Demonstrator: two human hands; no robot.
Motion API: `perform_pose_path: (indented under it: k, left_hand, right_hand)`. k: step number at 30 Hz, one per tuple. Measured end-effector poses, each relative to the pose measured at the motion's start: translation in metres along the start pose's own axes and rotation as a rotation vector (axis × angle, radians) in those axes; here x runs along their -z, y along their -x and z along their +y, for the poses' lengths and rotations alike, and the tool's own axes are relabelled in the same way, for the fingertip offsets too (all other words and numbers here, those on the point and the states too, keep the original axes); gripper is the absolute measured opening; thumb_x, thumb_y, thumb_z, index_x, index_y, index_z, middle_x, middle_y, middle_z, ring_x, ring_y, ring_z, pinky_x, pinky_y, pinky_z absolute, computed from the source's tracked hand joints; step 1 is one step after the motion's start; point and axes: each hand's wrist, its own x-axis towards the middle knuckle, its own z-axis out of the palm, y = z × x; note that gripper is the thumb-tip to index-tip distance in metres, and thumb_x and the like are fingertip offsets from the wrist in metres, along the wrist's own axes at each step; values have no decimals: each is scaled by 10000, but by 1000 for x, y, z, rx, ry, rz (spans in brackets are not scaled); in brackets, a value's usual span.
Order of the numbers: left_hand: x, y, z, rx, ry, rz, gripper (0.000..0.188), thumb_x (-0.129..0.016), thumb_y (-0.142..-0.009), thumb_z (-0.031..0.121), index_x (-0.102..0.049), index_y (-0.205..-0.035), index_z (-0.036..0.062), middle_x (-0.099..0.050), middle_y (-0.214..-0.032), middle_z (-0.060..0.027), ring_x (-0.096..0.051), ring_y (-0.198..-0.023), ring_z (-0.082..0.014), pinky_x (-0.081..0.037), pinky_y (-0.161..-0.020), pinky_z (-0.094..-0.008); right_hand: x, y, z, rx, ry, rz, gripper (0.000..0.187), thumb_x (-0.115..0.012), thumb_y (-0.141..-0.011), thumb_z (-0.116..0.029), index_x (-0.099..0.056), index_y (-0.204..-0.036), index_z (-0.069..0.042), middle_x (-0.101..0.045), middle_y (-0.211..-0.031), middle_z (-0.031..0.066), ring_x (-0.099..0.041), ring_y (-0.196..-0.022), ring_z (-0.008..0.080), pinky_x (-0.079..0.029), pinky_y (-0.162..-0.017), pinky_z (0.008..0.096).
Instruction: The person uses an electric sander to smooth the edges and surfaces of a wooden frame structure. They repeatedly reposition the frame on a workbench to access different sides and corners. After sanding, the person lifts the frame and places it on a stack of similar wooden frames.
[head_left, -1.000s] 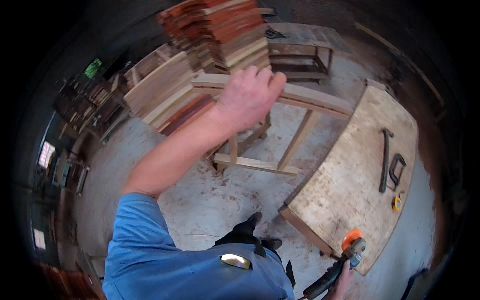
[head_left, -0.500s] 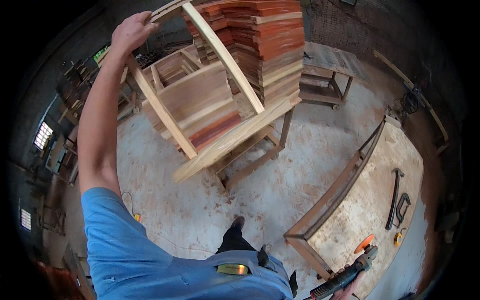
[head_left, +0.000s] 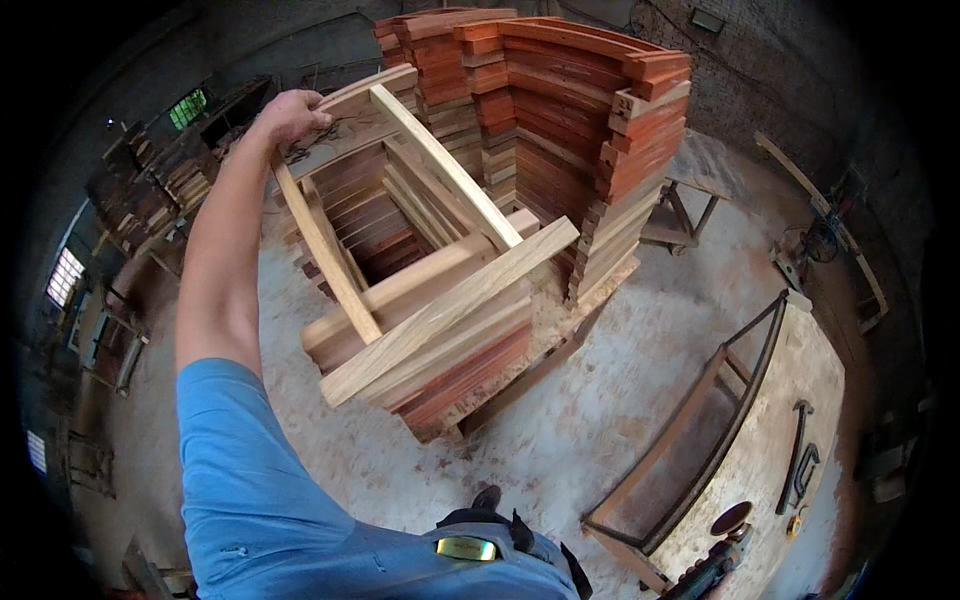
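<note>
My left hand (head_left: pixel 295 115) is closed round the far left corner of a pale wooden frame (head_left: pixel 450 310), with two side bars and a long near rail. The frame is tilted over a stack of similar wooden frames (head_left: pixel 410 280); I cannot tell whether it touches them. My right hand (head_left: pixel 728 582) is at the lower right edge, mostly cut off, and grips an angle grinder (head_left: pixel 712 562). The grinder's round disc (head_left: pixel 731 518) is above the near end of a worktable (head_left: pixel 790 390).
A tall curved stack of reddish and pale wooden pieces (head_left: pixel 580 110) rises behind the frame. A hammer (head_left: pixel 796 455), a C-clamp (head_left: pixel 803 475) and a yellow tape measure (head_left: pixel 795 524) lie on the worktable. Farther back stand another table (head_left: pixel 700 165) and a fan (head_left: pixel 820 242).
The view has shifted, and the stacks now appear nearer. My left hand has carried the frame over the frame stack. The grinder sits lower in view, with more of my right hand cut off.
</note>
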Motion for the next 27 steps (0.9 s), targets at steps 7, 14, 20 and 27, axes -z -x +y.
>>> perform_pose_path:
  k: [7, 14, 20, 27]
  left_hand:
    - [-53, -44, -41, -10, 220, -131, 359, -751, -818, 234, -702, -1126, 57, -711, -962, -119, -651, -907, -216, -491, -845, -365]
    - [-83, -58, -57, 75, 243, -287, 343, -753, -827, 214, -710, -1128, 55, -719, -992, -98, -644, -946, -204, -472, -887, -367]
    - [-96, -59, -59, 100, 327, -270, 348, -741, -839, 245, -708, -1130, 56, -721, -998, -94, -649, -978, -212, -471, -908, -370]
    - [-126, -60, -69, -1, 453, -372, 538, -775, -773, 198, -600, -1254, 32, -681, -1086, -108, -622, -1003, -203, -478, -914, -370]
  right_hand:
    - [-31, -3, 25, -6, -18, 6, 600, -566, -916, -609, -586, -1127, -48, -663, -888, 133, -657, -719, 278, -581, -646, 456]
    - [-40, -7, 28, 15, -17, 37, 595, -543, -931, -606, -581, -1137, -49, -663, -903, 126, -663, -726, 274, -586, -640, 436]
    - [-26, -8, 23, 26, -16, 37, 591, -522, -945, -604, -577, -1146, -51, -663, -916, 121, -669, -732, 270, -590, -635, 418]
    - [17, -5, 14, 13, -40, -14, 587, -498, -961, -601, -572, -1157, -52, -662, -931, 115, -675, -739, 266, -594, -629, 398]
